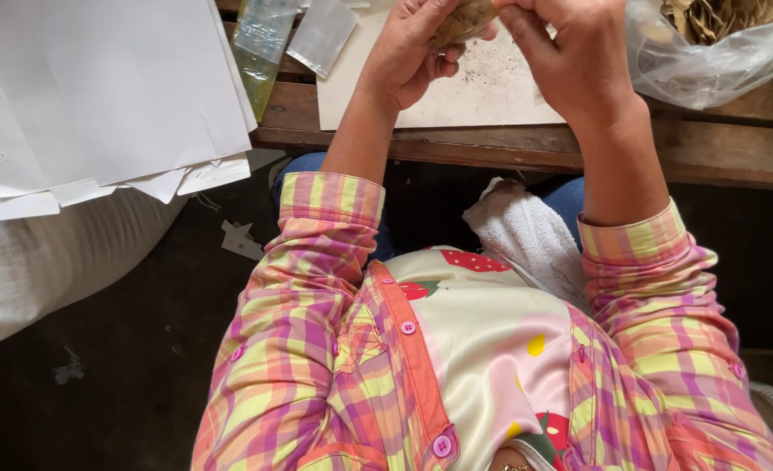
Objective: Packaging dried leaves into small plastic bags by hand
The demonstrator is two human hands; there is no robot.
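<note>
White paper sheets [99, 96] stacked far left. Left hand [413, 48] curled around a brownish leafy wad [463, 19], right hand [570, 52] pinching its other end above the pale board [482, 96], perhaps rolling it. Clear bag of dry leaves [718, 39] within reach, far right.

Worn wooden bench [718, 144] runs across the top, dark planks, scuffed edge. Floor [133, 349] below is dark, with small paper scraps [241, 239]. Light is even, daylight-like.
</note>
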